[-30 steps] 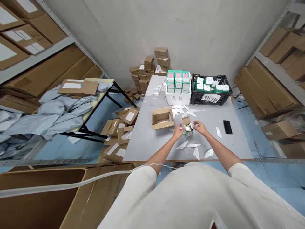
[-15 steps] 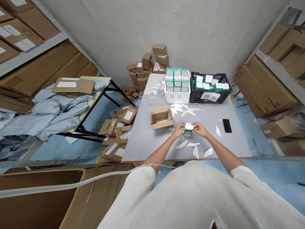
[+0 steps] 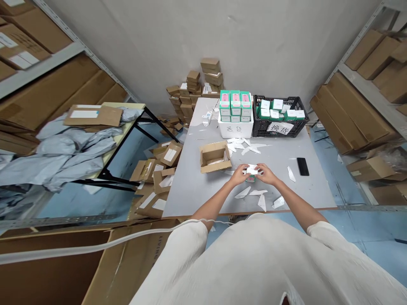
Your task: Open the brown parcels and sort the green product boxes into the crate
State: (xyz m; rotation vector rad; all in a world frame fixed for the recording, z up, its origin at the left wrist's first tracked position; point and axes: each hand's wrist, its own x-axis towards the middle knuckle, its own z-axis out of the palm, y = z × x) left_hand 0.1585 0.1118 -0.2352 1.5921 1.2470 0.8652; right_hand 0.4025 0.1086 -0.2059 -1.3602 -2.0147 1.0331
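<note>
A small green box [image 3: 250, 179] with a pink patch on its front stands on the grey table near my body. Over its top lies a white label [image 3: 252, 169], which covers most of the upper side. My left hand [image 3: 238, 175] is closed at the label's left edge, thumb and fingers bent inward. From the opposite side, my right hand [image 3: 266, 173] grips the right edge in the same way. Whether the fingertips also press on the box is too small to tell. An open cardboard box [image 3: 216, 166] sits to the left of my hands.
White scraps [image 3: 243, 192] lie in front of and behind my hands. At the back stand a white bin [image 3: 235, 131] of green boxes and a black crate [image 3: 279, 132]. A phone [image 3: 302, 166] lies right. Cartons [image 3: 149, 199] crowd the floor left of the table.
Both hands have shifted slightly toward each other at the box's top. The white label now hides more of the green front.
</note>
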